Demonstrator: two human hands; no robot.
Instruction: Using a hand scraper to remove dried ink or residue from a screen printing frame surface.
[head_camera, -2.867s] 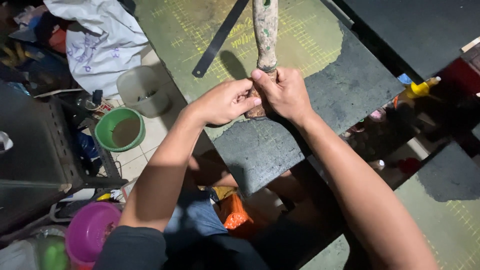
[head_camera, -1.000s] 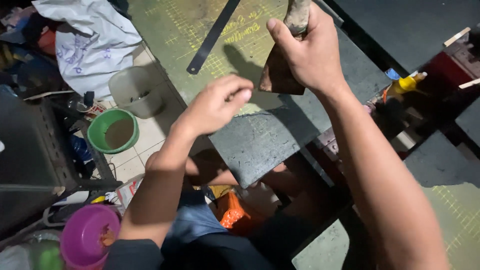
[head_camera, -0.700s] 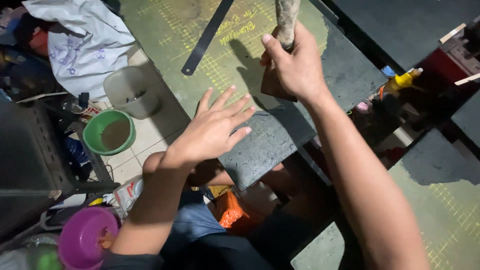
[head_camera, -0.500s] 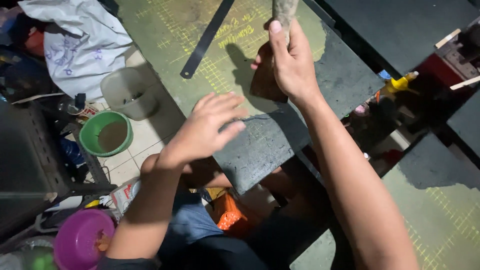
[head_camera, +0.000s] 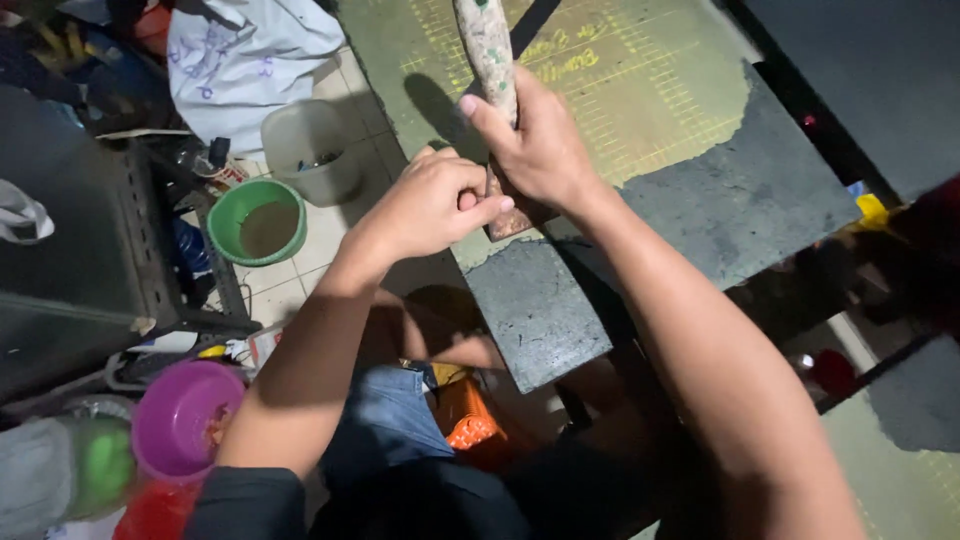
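Observation:
A long mottled pale strip (head_camera: 485, 45) with green and reddish flecks lies lengthwise on the worn green cutting mat (head_camera: 650, 90). My right hand (head_camera: 540, 150) grips its near part, thumb pointing up along it. My left hand (head_camera: 430, 205) is closed against the strip's brownish lower end (head_camera: 505, 222), fingers curled, pinching it just under the right hand. The strip's far end runs out of the top of the view.
A dark flat bar (head_camera: 535, 15) lies on the mat behind the strip. On the tiled floor to the left stand a green bowl (head_camera: 258, 222), a pale tub (head_camera: 310, 150), a purple bowl (head_camera: 185, 415) and white cloth (head_camera: 250, 50). The table's near corner (head_camera: 545, 350) overhangs my lap.
My left hand, open and off the strip a moment ago, has come back and closed on its lower end. My right hand has lowered the strip toward the mat's near edge.

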